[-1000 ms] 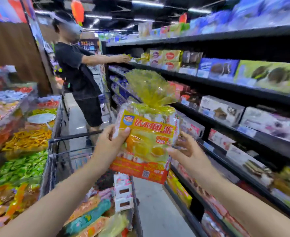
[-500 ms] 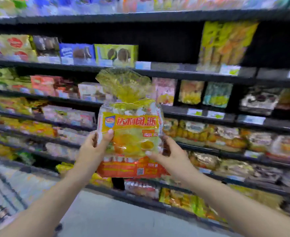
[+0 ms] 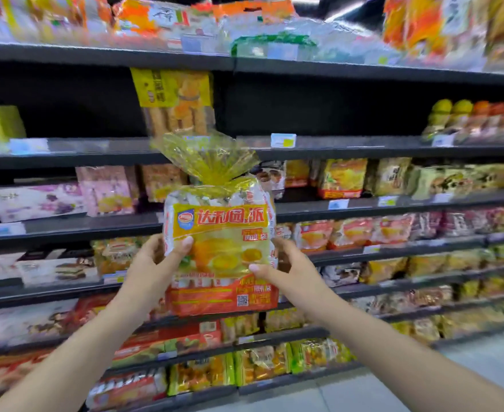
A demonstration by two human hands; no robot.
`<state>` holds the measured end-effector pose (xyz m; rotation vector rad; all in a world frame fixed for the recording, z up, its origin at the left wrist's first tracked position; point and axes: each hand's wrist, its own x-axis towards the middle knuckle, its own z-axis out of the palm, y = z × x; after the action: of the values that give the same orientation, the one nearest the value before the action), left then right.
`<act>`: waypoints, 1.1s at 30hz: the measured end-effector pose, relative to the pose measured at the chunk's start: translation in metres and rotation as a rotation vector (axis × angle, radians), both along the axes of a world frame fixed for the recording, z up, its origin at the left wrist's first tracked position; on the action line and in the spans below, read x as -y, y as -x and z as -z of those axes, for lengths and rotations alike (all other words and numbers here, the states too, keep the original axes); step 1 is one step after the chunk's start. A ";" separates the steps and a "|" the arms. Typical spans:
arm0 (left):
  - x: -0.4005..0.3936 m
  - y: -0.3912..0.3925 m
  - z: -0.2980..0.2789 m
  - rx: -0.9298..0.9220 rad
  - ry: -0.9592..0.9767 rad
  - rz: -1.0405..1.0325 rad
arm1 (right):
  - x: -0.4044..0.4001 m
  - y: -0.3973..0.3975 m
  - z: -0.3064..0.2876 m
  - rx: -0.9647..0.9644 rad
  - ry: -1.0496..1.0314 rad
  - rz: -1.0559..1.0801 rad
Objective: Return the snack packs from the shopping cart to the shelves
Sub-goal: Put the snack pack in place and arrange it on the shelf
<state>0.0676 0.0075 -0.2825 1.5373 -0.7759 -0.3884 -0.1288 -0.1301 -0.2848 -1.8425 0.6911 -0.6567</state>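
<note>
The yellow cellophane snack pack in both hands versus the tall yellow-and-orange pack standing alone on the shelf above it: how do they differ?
The yellow cellophane snack pack is gripped by the left hand and right hand, off the shelves; the tall yellow-and-orange pack stands on a black shelf. The held pack has a gathered, fanned top; the shelved one is flat-topped. The held pack has a red bottom band. Both are upright and mostly yellow.

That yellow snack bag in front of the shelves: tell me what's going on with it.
A person holds the yellow snack bag upright in both hands, facing rows of stocked shelves. The left hand grips its left edge, thumb on the front; the right hand grips its right edge. The bag is in the air in front of the shelves, not yet set down on any of them. No shopping cart is in view.
</note>
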 end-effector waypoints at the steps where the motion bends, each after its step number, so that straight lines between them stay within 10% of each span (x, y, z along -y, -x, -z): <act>1: 0.017 0.016 -0.001 0.002 0.005 0.008 | 0.015 0.015 -0.001 0.003 -0.002 0.015; 23: 0.257 0.120 0.017 0.092 -0.004 0.143 | 0.236 0.141 -0.008 0.099 0.313 0.160; 33: 0.363 0.039 0.023 0.172 -0.095 0.154 | 0.327 0.086 0.003 0.063 0.991 0.283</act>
<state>0.0285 -0.3554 -0.3051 1.6194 -1.0272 -0.4149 -0.2145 -0.4568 -0.2883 -2.6125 0.6339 -1.4140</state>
